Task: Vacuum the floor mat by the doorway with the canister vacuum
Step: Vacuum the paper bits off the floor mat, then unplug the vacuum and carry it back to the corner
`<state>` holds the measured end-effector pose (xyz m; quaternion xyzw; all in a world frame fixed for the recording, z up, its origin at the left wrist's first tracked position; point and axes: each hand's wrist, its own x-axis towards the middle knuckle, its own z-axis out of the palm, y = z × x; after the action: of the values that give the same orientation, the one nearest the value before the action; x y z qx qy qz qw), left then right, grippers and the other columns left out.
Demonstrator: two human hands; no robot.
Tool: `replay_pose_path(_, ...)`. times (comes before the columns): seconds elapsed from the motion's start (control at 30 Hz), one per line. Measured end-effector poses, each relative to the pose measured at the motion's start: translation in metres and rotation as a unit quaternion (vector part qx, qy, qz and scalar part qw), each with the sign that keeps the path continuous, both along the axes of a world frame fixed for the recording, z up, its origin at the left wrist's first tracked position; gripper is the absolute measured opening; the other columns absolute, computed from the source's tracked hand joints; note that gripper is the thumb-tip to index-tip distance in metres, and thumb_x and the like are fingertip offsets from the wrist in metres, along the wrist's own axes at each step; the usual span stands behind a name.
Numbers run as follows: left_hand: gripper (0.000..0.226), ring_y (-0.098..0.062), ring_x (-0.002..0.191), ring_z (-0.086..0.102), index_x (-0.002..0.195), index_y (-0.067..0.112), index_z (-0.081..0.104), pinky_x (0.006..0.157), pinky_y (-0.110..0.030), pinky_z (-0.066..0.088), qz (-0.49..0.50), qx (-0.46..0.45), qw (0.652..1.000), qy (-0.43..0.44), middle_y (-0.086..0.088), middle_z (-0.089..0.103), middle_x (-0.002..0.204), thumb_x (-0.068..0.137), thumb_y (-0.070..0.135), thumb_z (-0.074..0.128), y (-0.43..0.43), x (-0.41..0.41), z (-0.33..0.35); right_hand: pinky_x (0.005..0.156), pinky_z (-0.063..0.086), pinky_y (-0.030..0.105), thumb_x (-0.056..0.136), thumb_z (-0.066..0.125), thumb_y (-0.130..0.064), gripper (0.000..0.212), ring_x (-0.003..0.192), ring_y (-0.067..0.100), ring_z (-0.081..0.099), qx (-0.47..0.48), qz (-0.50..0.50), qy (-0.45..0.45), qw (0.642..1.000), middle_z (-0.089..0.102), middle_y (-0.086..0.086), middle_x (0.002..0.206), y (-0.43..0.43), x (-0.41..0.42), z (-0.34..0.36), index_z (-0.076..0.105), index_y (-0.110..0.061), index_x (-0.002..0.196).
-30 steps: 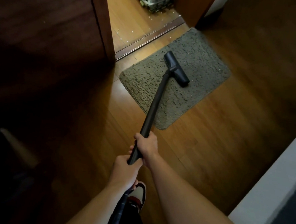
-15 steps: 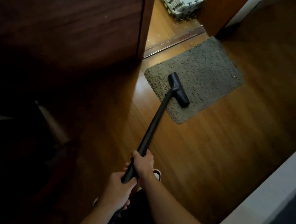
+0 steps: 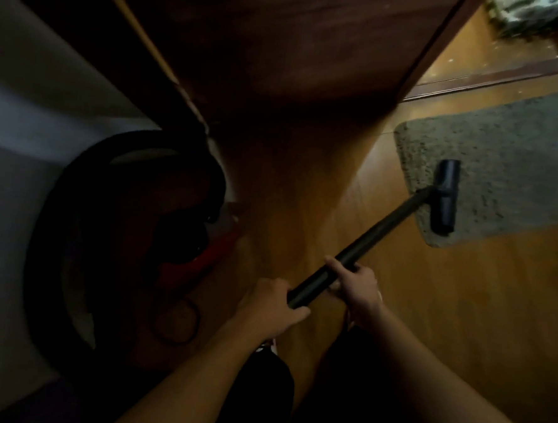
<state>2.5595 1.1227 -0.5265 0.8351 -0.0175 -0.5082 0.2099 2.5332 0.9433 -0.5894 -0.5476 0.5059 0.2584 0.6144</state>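
Observation:
A grey shaggy floor mat (image 3: 510, 153) lies on the wooden floor at the right, by the doorway. The black vacuum head (image 3: 446, 196) rests on the mat's near left part. A black wand (image 3: 371, 236) runs from the head down to my hands. My right hand (image 3: 353, 286) grips the wand higher up, and my left hand (image 3: 270, 304) grips its lower end. The red and black canister (image 3: 184, 238) sits in shadow at the left, with its dark hose (image 3: 61, 230) looping around it.
A dark wooden door (image 3: 298, 39) stands open at the top. A threshold strip (image 3: 494, 80) crosses the doorway beyond the mat. A white wall (image 3: 26, 104) is at the left. A thin cord loop (image 3: 176, 322) lies on the floor by the canister.
The view has swung left, bringing the canister and hose into sight. The vacuum head has slid toward the mat's near left corner. Both hands still hold the wand.

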Motion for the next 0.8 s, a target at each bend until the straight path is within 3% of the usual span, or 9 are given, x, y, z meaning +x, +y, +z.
replay_pose_path(0.13,0.030,-0.016,0.077,0.062,0.091,0.019,0.059,0.060,-0.027,0.049,-0.009,0.017,0.999,-0.027,0.002,0.058,0.084,0.086,0.047,0.071,0.000,0.008,-0.002,0.075,0.064,0.040,0.072,0.081,-0.044,0.078,0.087,0.024,0.075,-0.070,0.243,-0.057,0.966,0.069,0.007,0.115,-0.036,0.011,0.002,0.054,-0.006,0.134)
replay_pose_path(0.23,0.032,-0.014,0.081,0.065,0.099,0.019,0.065,0.063,-0.026,0.053,0.004,0.029,0.999,-0.040,0.002,0.064,0.090,0.085,0.047,0.071,-0.002,0.015,0.001,0.097,0.055,0.038,0.081,0.079,-0.047,0.083,0.114,0.022,0.060,-0.210,0.481,-0.171,0.834,0.052,0.004,0.134,-0.055,0.015,0.004,0.041,-0.017,0.149)
replay_pose_path(0.3,0.034,-0.014,0.080,0.064,0.101,0.018,0.065,0.062,-0.027,0.052,-0.005,0.044,0.998,-0.044,0.001,0.064,0.091,0.085,0.048,0.070,-0.005,0.019,0.006,0.099,0.052,0.040,0.079,0.075,-0.056,0.083,0.118,0.021,0.052,-0.219,0.583,-0.250,0.741,0.048,0.002,0.133,-0.057,0.021,0.008,0.043,-0.023,0.148)
replay_pose_path(0.37,0.034,-0.014,0.075,0.061,0.096,0.018,0.062,0.055,-0.026,0.044,-0.012,0.056,0.997,-0.044,0.000,0.062,0.088,0.085,0.049,0.069,-0.007,0.025,0.009,0.097,0.051,0.042,0.077,0.069,-0.063,0.082,0.117,0.019,0.048,-0.199,0.638,-0.290,0.685,0.049,0.000,0.131,-0.054,0.033,0.010,0.046,-0.026,0.146)
replay_pose_path(0.5,0.033,-0.013,0.065,0.054,0.082,0.021,0.054,0.050,-0.027,0.034,-0.013,0.052,0.997,-0.055,0.002,0.055,0.076,0.084,0.050,0.069,-0.002,0.034,0.010,0.098,0.047,0.036,0.079,0.079,-0.050,0.075,0.117,0.016,0.050,-0.122,0.671,-0.311,0.662,0.051,-0.004,0.131,-0.035,0.056,0.011,0.048,-0.030,0.144)
replay_pose_path(0.6,0.032,-0.014,0.068,0.053,0.085,0.022,0.052,0.053,-0.027,0.035,-0.025,0.031,0.996,-0.083,0.003,0.053,0.077,0.086,0.050,0.067,0.006,0.037,0.010,0.092,0.050,0.027,0.080,0.079,-0.046,0.062,0.109,0.009,0.057,-0.068,0.720,-0.324,0.610,0.058,-0.009,0.122,-0.012,0.064,0.003,0.054,-0.030,0.135)
replay_pose_path(0.67,0.032,-0.016,0.073,0.055,0.090,0.021,0.055,0.054,-0.026,0.035,-0.033,0.013,0.994,-0.100,0.003,0.054,0.081,0.088,0.051,0.065,0.013,0.035,0.011,0.088,0.046,0.014,0.084,0.079,-0.033,0.050,0.110,0.008,0.060,-0.055,0.728,-0.308,0.610,0.063,-0.009,0.121,0.001,0.073,-0.005,0.059,-0.030,0.130)
replay_pose_path(0.73,0.031,-0.016,0.081,0.057,0.100,0.020,0.058,0.057,-0.027,0.036,-0.060,0.020,0.987,-0.149,0.004,0.057,0.088,0.091,0.050,0.061,0.021,0.030,0.013,0.086,0.046,0.011,0.085,0.078,-0.022,0.041,0.112,0.005,0.062,-0.039,0.723,-0.284,0.629,0.065,-0.011,0.117,0.009,0.081,-0.007,0.064,-0.030,0.123)
replay_pose_path(0.8,0.033,-0.016,0.096,0.057,0.115,0.022,0.058,0.071,-0.031,0.044,-0.062,0.021,0.971,-0.228,0.004,0.060,0.103,0.093,0.047,0.058,0.028,0.022,0.018,0.072,0.048,0.009,0.084,0.080,-0.018,0.037,0.093,-0.013,0.062,-0.040,0.707,-0.310,0.635,0.063,-0.028,0.095,0.012,0.083,-0.010,0.062,-0.045,0.102)
